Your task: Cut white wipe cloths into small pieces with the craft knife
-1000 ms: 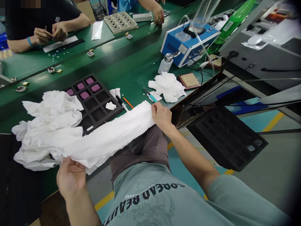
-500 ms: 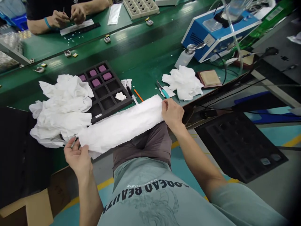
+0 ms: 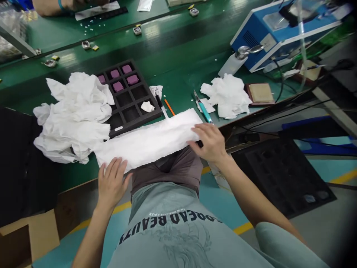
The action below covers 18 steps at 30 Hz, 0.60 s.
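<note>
Pinch grips released: the 2 hands, left hand [image 3: 113, 180] and right hand [image 3: 210, 143], now lie open, palms flat on the folded white cloth [image 3: 150, 139]. It's laid along the counter [image 3: 178, 63] near edge and looks like it's being pressed flat.

Black compartment tray [image 3: 128, 99] with purple parts [image 3: 118, 86], blue machine [image 3: 259, 28] beyond

We see a long green counter [image 3: 173, 48], glossy under overhead light. Beneath it our floor [image 3: 219, 203] is teal with yellow lines [image 3: 343, 175]. A cardboard box [image 3: 41, 234] sits lower left.
</note>
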### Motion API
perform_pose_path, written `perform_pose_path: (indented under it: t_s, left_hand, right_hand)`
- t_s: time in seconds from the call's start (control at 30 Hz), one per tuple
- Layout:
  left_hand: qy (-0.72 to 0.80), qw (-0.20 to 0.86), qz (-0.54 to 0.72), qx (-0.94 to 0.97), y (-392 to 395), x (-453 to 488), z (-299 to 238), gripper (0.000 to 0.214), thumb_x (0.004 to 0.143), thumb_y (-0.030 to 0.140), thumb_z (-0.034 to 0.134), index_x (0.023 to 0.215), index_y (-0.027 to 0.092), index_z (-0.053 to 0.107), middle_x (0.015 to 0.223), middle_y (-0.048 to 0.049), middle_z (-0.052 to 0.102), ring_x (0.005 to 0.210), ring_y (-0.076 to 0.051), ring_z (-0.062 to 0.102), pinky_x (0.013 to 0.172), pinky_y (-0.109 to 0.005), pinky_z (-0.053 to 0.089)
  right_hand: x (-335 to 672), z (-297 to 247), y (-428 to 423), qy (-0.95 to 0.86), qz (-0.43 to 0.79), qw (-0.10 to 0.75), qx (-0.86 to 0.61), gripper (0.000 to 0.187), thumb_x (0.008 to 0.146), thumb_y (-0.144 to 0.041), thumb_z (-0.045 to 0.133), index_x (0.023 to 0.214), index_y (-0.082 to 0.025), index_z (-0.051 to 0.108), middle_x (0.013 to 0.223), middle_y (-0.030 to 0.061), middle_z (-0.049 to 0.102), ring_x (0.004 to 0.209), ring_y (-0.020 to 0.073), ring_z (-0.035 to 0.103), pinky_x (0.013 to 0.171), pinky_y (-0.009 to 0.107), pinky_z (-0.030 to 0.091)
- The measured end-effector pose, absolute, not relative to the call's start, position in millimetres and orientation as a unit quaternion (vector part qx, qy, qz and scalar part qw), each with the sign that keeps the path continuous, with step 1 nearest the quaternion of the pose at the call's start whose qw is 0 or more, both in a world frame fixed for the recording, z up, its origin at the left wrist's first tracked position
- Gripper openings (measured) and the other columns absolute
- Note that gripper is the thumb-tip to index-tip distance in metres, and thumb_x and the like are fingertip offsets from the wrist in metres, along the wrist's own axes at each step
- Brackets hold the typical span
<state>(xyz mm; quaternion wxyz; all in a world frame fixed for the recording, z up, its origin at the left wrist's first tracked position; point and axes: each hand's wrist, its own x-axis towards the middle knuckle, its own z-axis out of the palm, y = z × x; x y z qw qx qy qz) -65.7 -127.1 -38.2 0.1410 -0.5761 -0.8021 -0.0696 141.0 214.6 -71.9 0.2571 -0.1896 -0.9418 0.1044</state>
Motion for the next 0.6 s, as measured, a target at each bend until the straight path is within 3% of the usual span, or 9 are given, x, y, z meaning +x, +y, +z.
perform_pose_path:
  t_s: [0.1, 0.17, 0.3, 0.47, 0.6]
  left_hand:
    - [-0.777, 0.170, -0.070, -0.603, -141, -81, -50, 0.062, 0.088, 0.013, 0.067, 0.147, 0.017, 0.049, 0.132, -0.0193, 0.068, 0.124, -0.034, 0.065, 0.111, -0.049, 0.044]
    - [-0.754, 0.202, -0.087, -0.619, -148, -91, -58, 0.069, 0.087, 0.007, 0.066, 0.151, 0.017, 0.045, 0.130, -0.0180, 0.070, 0.122, -0.032, 0.066, 0.112, -0.047, 0.044]
    - [-0.709, 0.260, -0.123, -0.644, -152, -103, -71, 0.070, 0.084, 0.001, 0.064, 0.150, 0.017, 0.048, 0.121, -0.0150, 0.074, 0.115, -0.028, 0.070, 0.110, -0.042, 0.048]
    - [-0.692, 0.298, -0.178, -0.633, -145, -102, -49, 0.055, 0.080, -0.002, 0.058, 0.132, 0.016, 0.064, 0.104, -0.0109, 0.080, 0.095, -0.025, 0.077, 0.097, -0.037, 0.057]
    - [-0.791, 0.247, -0.258, -0.496, -136, -108, 23, 0.027, 0.087, 0.014, 0.060, 0.106, 0.021, 0.076, 0.090, -0.0034, 0.080, 0.072, -0.019, 0.074, 0.068, -0.027, 0.055]
  right_hand:
    - [160, -85, 219, -0.969, 0.100, 0.200, -0.108, 0.032, 0.098, -0.024, 0.056, 0.128, -0.023, 0.065, 0.139, 0.0103, 0.065, 0.134, 0.0305, 0.053, 0.111, 0.049, 0.042]
    - [167, -94, 223, -0.960, 0.102, 0.232, -0.120, 0.032, 0.099, -0.013, 0.049, 0.122, -0.023, 0.068, 0.132, 0.0082, 0.069, 0.130, 0.0260, 0.058, 0.108, 0.045, 0.045]
    - [166, -107, 227, -0.936, 0.113, 0.316, -0.110, 0.030, 0.098, -0.010, 0.048, 0.106, -0.024, 0.073, 0.115, 0.0071, 0.077, 0.117, 0.0238, 0.066, 0.098, 0.042, 0.052]
    - [151, -86, 225, -0.906, 0.144, 0.379, -0.124, 0.026, 0.094, -0.010, 0.044, 0.094, -0.021, 0.068, 0.095, 0.0099, 0.076, 0.097, 0.0253, 0.070, 0.088, 0.043, 0.053]
    - [140, -18, 237, -0.882, 0.227, 0.366, -0.193, 0.022, 0.089, -0.013, 0.046, 0.095, -0.019, 0.067, 0.086, 0.0074, 0.072, 0.073, 0.0201, 0.064, 0.067, 0.033, 0.049]
